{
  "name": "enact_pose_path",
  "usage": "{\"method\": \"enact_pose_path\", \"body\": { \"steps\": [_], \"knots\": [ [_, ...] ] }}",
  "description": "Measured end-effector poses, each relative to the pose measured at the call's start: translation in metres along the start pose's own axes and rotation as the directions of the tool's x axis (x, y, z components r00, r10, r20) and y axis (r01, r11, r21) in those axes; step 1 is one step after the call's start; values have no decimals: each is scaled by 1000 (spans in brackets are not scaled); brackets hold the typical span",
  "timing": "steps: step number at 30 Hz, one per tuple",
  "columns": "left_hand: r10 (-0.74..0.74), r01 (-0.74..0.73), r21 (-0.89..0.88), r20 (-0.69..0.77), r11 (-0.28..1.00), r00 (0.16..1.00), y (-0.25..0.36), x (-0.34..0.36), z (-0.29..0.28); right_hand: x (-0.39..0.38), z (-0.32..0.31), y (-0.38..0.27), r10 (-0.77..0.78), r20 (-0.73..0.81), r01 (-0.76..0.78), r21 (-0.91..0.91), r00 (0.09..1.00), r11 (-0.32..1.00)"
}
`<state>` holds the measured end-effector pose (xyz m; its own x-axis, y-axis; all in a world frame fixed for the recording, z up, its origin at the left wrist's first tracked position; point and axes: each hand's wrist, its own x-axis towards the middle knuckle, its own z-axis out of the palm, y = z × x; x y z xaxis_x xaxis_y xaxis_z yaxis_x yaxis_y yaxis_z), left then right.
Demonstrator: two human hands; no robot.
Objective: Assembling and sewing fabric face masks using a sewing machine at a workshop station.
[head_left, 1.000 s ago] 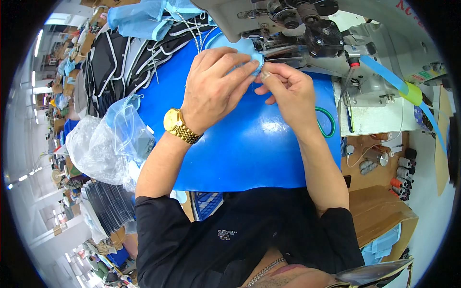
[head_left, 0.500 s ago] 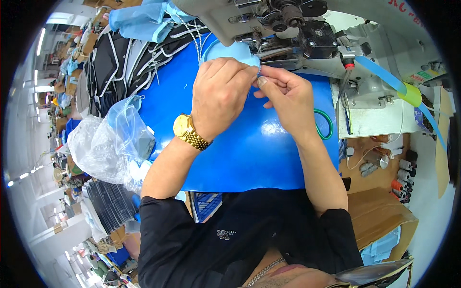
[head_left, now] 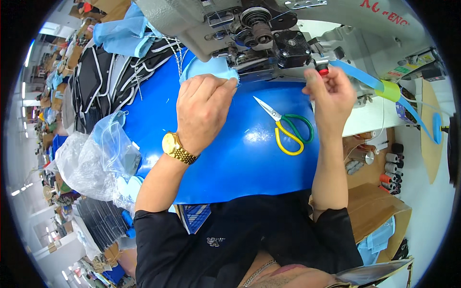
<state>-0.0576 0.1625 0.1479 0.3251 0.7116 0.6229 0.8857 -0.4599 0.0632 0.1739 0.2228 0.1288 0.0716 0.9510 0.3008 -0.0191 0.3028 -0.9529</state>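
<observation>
My left hand, with a gold watch on its wrist, is closed on the edge of a light blue fabric piece beside the sewing machine. Most of that fabric lies beyond my knuckles, next to the machine's metal parts. Over to the right, my right hand is raised with its fingers curled, close to a red-ended fitting on the machine. Whatever its fingertips pinch is hidden or too small to tell. Between my hands, scissors with one yellow and one green handle lie on the blue work surface.
Black pieces with white piping are heaped at the left, behind clear plastic bags. A light blue tape runs through a yellow-green ring at the right. Thread spools and a cardboard box stand lower right.
My right hand has left the fabric edge and moved right to the red-ended fitting, uncovering the scissors. My left hand stays on the fabric. The whole view has shifted slightly.
</observation>
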Motion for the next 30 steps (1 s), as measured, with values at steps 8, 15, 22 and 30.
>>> {"method": "enact_pose_path", "body": {
  "steps": [8,15,22,30],
  "knots": [
    [25,-24,-16,76,1000,997,-14,8,-19,-35,23,3,227,318,-294,180,920,939],
    [73,-65,-54,152,996,986,-24,13,-23,-50,43,1,299,245,-365,302,922,880],
    [-46,72,-166,151,983,988,-19,15,-22,-48,86,26,168,364,-214,89,916,973],
    [-70,88,-107,162,990,984,-7,19,-23,-46,92,49,-1,336,103,-285,942,953]
  ]
}}
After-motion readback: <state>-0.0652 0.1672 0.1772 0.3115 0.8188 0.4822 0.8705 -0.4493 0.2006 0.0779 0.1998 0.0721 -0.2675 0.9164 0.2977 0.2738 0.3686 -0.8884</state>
